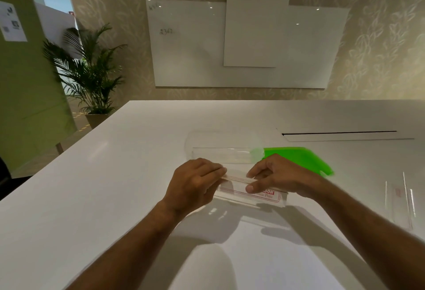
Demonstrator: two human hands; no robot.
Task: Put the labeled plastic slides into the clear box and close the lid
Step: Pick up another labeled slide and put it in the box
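Observation:
Both hands hold a stack of clear plastic slides (239,180) with a red-printed label, just above the white table (115,163). My left hand (195,183) pinches the stack's left end. My right hand (273,175) grips its right end, thumb over the label. Just beyond the hands lies the clear box (220,151), with its transparent lid raised behind it. More clear slides (401,200) with a faint red label lie on the table at the far right.
A bright green sheet (299,157) lies behind my right hand, next to the box. A cable slot (340,132) runs across the table at the back right. A potted palm (92,75) stands on the floor past the table's left corner.

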